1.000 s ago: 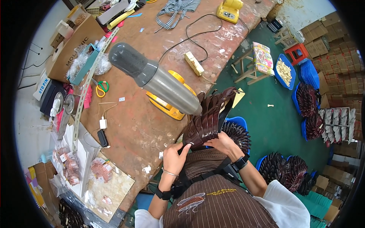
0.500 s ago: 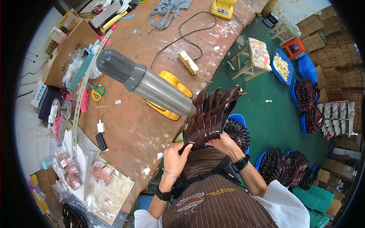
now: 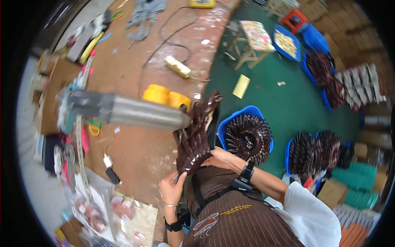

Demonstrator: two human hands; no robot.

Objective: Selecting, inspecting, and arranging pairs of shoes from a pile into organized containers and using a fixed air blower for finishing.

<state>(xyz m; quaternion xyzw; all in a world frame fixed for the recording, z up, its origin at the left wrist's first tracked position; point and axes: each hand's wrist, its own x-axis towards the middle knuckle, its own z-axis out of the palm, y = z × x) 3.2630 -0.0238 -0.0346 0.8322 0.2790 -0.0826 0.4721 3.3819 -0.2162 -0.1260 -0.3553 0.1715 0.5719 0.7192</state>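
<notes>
Both my hands hold a glossy dark brown strappy piece [image 3: 193,154], which looks like a shoe upper, in front of my apron. My left hand [image 3: 171,190] pinches its near lower edge between thumb and fingers. At its right side my right hand [image 3: 223,159] grips the edge; some of those fingers are hidden behind it. The piece's loose strips point up and away from me. Against its left side is the end of a grey metal tube [image 3: 148,113], with a yellow base [image 3: 166,96] behind. Whether tube and strips touch, I cannot tell.
Right of the piece, a blue basket [image 3: 267,142] holds a ring of similar brown pieces. More filled baskets [image 3: 290,154] stand further right. A stool [image 3: 255,37] is on the green floor beyond. Scissors [image 3: 94,127], a white power strip [image 3: 177,66] and cables lie on the brown table [image 3: 123,152].
The view has swung, so the table and tube appear further left. The strappy piece is turned more edge-on, still in both hands. The blue basket beside it now shows more fully.
</notes>
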